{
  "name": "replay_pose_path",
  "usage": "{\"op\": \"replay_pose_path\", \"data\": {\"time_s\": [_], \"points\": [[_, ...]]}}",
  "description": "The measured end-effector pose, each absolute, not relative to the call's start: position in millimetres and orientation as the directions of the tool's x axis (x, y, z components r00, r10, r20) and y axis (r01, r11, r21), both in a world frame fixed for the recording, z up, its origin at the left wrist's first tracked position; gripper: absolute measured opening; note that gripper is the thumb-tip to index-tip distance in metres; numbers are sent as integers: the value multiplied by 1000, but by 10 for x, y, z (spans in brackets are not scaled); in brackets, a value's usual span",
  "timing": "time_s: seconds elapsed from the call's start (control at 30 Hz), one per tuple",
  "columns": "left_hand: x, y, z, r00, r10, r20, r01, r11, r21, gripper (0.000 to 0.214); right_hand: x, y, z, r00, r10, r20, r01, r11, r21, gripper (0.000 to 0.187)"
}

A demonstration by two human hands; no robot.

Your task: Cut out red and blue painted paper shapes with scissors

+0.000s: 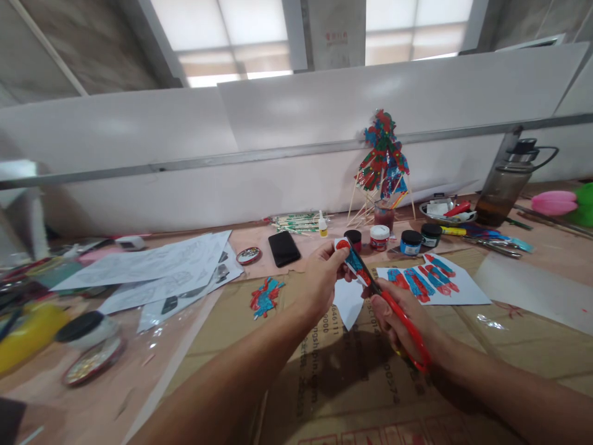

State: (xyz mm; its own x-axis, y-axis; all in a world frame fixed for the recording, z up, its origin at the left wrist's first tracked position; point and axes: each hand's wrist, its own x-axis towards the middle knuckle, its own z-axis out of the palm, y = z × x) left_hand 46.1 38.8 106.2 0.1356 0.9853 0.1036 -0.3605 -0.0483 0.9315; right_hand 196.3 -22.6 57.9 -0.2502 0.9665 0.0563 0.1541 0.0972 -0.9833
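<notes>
- Left hand (pixel 324 275) pinches the painted paper piece (pixel 349 256) by its near edge, fingers closed on it, held above the cardboard (pixel 278 321).
- Right hand (pixel 401 318) is wrapped around the red scissors (pixel 393 309) — blades slant up-left into the piece, pointing toward the left thumb; blade gap unclear.

Black print runs sideways on the cardboard sheet (pixel 463 352) at the worktop's near edge: digits and what looks like "…ship.com", all blurred. The red print on the pillar notice (pixel 336 38) is too small to read.
</notes>
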Motion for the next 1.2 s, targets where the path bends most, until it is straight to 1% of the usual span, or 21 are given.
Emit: {"op": "replay_pose_path", "data": {"time_s": [0.07,0.33,0.5,0.67,0.83,1.2], "points": [[462,388,1067,138,985,102,-362,-46,931,13,1961,-232,581,-239,970,48,159,88,-983,40],[465,399,1055,149,984,97,-364,-37,931,16,1944,-249,553,-242,970,18,94,42,-995,42],[459,396,1057,144,984,103,-358,-46,933,18,1940,-241,550,-225,974,19,102,43,-994,42],[459,410,1053,152,983,106,-358,-45,933,16,1937,-240,575,-222,975,1,136,32,-990,42],[459,409,1053,168,980,104,-349,-39,936,14,1941,-230,569,-224,974,16,114,42,-993,44],[463,395,1067,168,981,96,-348,-32,937,17,1939,-250,567,-219,976,-6,97,16,-995,47]]}}
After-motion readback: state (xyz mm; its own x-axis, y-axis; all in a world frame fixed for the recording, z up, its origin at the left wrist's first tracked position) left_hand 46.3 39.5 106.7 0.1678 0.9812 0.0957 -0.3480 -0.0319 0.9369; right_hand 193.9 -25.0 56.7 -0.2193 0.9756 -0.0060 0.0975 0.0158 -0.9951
